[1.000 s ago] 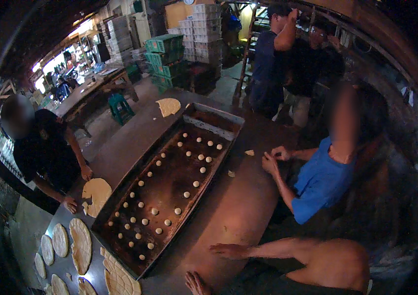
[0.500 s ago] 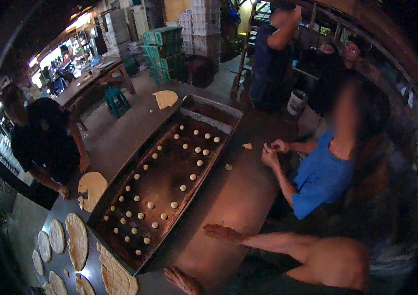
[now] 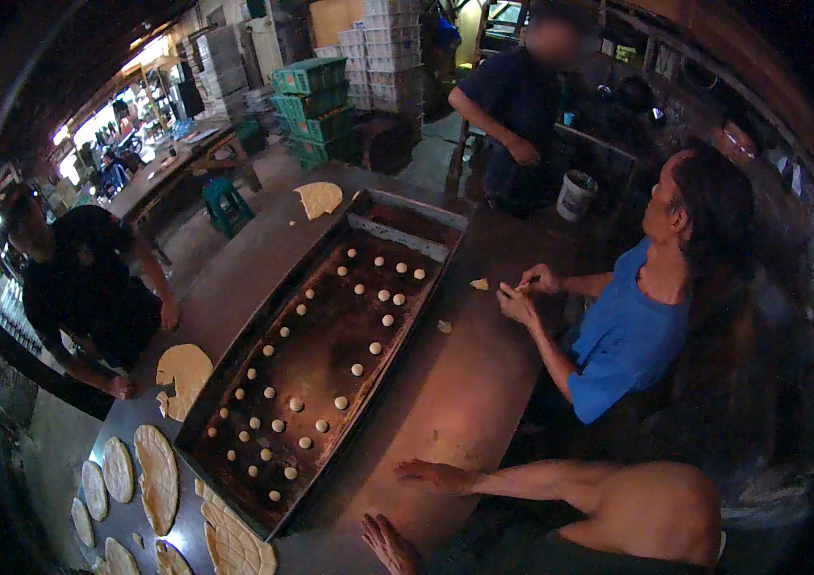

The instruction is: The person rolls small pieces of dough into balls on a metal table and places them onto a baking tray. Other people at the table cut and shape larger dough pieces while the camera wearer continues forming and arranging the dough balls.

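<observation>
Now the standing co-worker's arm (image 3: 489,122) is down from its raised pose, leaving the dough balls (image 3: 297,405) undisturbed in the tray (image 3: 318,362), while both the left hand (image 3: 390,544) and right hand (image 3: 437,475) rest empty on the table (image 3: 445,407), fingers extended.

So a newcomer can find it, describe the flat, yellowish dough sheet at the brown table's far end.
Find the long, dark, rectangular metal tray on the brown table. Just left of its far end lies the flat, yellowish dough sheet. It is the only one there; the other dough sheets lie nearer.
</observation>
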Tool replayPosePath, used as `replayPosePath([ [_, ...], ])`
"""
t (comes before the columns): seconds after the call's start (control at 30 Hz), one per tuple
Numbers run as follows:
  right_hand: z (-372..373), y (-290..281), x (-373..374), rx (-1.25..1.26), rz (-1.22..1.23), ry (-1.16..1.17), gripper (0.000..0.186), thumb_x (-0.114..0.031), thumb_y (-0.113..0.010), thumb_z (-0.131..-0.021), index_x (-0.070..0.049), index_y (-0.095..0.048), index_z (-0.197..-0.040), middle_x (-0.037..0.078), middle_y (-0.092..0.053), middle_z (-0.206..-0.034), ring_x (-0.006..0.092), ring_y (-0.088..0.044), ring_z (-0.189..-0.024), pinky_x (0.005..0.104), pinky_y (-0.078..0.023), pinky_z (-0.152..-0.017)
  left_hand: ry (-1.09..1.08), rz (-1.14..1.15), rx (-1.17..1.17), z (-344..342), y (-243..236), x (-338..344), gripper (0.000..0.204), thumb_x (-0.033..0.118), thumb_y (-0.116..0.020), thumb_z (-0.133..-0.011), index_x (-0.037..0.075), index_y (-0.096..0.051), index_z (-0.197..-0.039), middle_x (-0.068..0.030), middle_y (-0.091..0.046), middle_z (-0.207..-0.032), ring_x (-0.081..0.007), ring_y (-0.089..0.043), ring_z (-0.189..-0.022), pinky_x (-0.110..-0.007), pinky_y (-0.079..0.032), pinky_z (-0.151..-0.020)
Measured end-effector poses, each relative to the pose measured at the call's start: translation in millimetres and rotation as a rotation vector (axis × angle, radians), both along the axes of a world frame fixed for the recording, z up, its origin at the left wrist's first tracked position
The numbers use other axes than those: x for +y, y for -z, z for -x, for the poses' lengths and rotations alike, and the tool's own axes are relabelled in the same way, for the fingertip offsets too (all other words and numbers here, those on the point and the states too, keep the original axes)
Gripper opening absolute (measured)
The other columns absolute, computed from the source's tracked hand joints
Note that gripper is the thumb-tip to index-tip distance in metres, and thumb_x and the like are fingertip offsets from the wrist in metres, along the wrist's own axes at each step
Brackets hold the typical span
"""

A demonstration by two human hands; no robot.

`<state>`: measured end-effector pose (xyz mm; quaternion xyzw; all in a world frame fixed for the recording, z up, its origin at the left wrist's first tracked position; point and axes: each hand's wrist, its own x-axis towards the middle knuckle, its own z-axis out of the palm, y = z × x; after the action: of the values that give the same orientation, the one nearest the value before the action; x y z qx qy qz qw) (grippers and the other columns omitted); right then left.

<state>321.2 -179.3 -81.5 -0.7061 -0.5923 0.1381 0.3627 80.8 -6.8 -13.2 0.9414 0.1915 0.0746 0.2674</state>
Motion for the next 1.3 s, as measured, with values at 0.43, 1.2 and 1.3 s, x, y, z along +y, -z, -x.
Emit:
replayPosePath([
  [0.43, 12, -33, -6, 0.969, -0.251, 0.235, 0.067, -0.042, -0.063, -0.099, -0.011, -0.042, -0.154, 0.008, -0.034, -0.163, 0.0286, -0.032, -0.151, 0.0435, -0.03, -0.122, -0.286, -0.1, 0.071, 6, -21, 6, 0.05, 0.025, -0.043, -0.107, -0.003, -0.046, -0.149, -0.0242, -0.032, -0.163, -0.0396, -0.024, -0.154, -0.056, -0.013, -0.125],
  [1.2, 21, -76, 7, -0.182, -0.008, 0.399, 0.045, -0.021, -0.071, -0.09, 0.001, -0.062, -0.129, 0.02, -0.054, -0.145, 0.039, -0.05, -0.136, 0.048, -0.041, -0.115, -0.238, -0.129, -0.015, 18, -13, 13, 0.065, 0.033, -0.062, -0.098, -0.001, -0.043, -0.15, -0.0226, -0.028, -0.165, -0.0404, -0.022, -0.154, -0.056, -0.017, -0.125],
  [1.3, 28, -76, 11, -0.225, -0.019, 0.435, 0.046, -0.022, -0.07, -0.09, 0.001, -0.062, -0.129, 0.022, -0.053, -0.145, 0.0415, -0.05, -0.136, 0.0502, -0.039, -0.116, -0.235, -0.107, 0.048, 18, -10, 18, 0.068, 0.034, -0.064, -0.096, 0.0, -0.043, -0.151, -0.0225, -0.028, -0.165, -0.0411, -0.023, -0.154, -0.057, -0.018, -0.124],
])
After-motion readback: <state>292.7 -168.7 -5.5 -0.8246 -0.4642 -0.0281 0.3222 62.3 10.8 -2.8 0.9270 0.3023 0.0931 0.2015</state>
